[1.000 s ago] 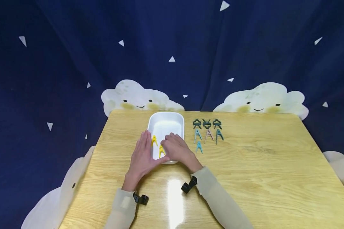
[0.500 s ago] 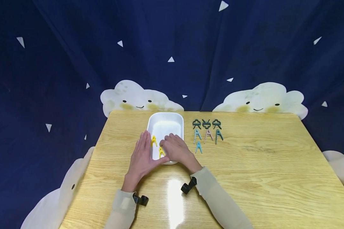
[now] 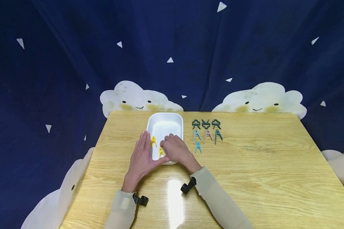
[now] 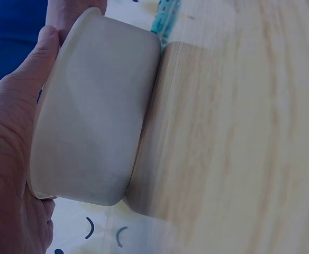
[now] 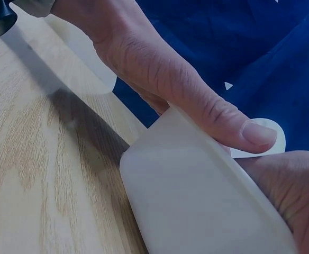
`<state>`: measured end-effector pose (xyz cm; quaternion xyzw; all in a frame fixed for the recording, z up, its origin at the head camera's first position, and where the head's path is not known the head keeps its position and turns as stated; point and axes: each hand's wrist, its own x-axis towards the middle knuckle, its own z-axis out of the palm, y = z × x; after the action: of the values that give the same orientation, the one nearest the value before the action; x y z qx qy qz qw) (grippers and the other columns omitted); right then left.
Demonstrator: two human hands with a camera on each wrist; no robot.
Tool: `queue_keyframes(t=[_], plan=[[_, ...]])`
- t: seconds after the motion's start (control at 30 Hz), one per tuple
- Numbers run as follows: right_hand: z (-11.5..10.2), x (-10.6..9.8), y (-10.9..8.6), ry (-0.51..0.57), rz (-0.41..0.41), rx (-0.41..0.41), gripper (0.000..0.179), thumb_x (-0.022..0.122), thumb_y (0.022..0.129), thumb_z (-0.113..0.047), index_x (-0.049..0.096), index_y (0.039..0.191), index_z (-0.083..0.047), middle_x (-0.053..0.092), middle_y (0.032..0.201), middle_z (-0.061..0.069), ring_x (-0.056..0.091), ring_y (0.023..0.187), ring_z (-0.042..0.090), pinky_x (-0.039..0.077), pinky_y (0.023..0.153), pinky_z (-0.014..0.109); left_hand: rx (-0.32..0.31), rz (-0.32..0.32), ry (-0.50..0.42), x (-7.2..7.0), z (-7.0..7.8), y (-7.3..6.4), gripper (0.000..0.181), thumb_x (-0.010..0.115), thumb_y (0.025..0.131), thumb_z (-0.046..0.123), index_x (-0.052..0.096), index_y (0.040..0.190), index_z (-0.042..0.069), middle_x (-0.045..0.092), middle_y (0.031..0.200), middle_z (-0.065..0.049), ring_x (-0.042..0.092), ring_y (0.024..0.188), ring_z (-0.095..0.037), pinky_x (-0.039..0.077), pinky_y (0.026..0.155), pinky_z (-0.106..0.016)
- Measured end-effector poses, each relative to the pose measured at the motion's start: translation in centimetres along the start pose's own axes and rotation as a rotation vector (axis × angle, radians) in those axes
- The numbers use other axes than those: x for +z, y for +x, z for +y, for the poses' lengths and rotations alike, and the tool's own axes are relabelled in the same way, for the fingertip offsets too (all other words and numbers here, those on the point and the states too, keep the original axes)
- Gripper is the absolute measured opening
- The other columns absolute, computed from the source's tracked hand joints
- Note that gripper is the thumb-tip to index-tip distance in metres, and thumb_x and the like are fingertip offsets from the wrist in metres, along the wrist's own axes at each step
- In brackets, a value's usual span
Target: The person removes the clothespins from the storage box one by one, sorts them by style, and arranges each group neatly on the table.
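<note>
A white tray (image 3: 164,116) stands near the back of the table. My left hand (image 3: 141,159) lies against its left side and near corner, fingers straight and thumb spread along the near rim. My right hand (image 3: 176,149) reaches over the near right corner, its fingers bent down into the tray. In the right wrist view, the right thumb (image 5: 257,133) lies over the tray's rim, close to the left hand. Two yellow clothespins lie inside: one yellow clothespin (image 3: 153,141) beside the left fingers, another yellow clothespin (image 3: 161,152) by the right fingertips. Whatever is under the right palm is hidden.
Right of the tray lie several clips in rows: dark flower-shaped clips (image 3: 205,124) at the back, then a light blue clothespin (image 3: 197,135), a pink clothespin (image 3: 208,135) and a dark teal clothespin (image 3: 218,136). Nearer lies a blue clothespin (image 3: 198,147). A dark curtain (image 3: 172,38) hangs behind the table.
Both hands keep their places at the tray, and the clothespins stay where they were. Only the head view shifts very slightly.
</note>
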<state>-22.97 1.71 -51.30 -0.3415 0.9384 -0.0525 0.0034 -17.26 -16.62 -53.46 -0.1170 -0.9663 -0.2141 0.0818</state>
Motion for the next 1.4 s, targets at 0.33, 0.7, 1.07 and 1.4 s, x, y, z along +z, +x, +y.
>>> queue_keyframes(t=[0.33,0.7,1.07,1.4], plan=[[0.06,-0.09,-0.02,0.018,-0.010,0.010,0.057,0.085,0.075,-0.062,0.077,0.106,-0.015,0.062,0.092,-0.002,0.049,0.085,0.019,0.045,0.077,0.032,-0.005,-0.006,-0.009,-0.01,-0.10,0.01,0.136,0.059,0.077,0.091,0.006,0.166,0.002,-0.001,0.176,-0.011,-0.005,0.162,-0.021,0.008,0.132,-0.044],[0.05,0.02,-0.18,0.021,-0.020,0.012,0.051,0.084,0.080,-0.055,0.076,0.108,-0.014,0.065,0.097,-0.001,0.051,0.088,0.019,0.047,0.080,0.033,0.002,-0.007,-0.010,0.06,0.05,-0.01,0.137,0.059,0.077,0.091,0.009,0.166,0.000,0.003,0.175,-0.015,-0.004,0.162,-0.024,0.008,0.132,-0.044],[0.06,0.06,-0.04,0.022,-0.015,0.007,0.040,0.083,0.085,-0.048,0.076,0.106,-0.014,0.063,0.091,-0.002,0.050,0.085,0.018,0.046,0.078,0.032,0.000,-0.006,-0.017,0.03,0.01,0.03,0.136,0.058,0.078,0.091,0.009,0.166,0.000,0.003,0.176,-0.014,0.002,0.162,-0.028,0.010,0.132,-0.045],[0.01,-0.01,0.00,0.031,-0.022,0.010,0.037,0.083,0.085,-0.045,0.074,0.103,-0.014,0.060,0.089,-0.002,0.049,0.084,0.019,0.046,0.077,0.033,0.010,0.008,-0.023,0.08,-0.03,0.01,0.135,0.060,0.078,0.090,0.011,0.166,0.000,0.006,0.175,-0.016,0.005,0.162,-0.030,0.012,0.131,-0.047]])
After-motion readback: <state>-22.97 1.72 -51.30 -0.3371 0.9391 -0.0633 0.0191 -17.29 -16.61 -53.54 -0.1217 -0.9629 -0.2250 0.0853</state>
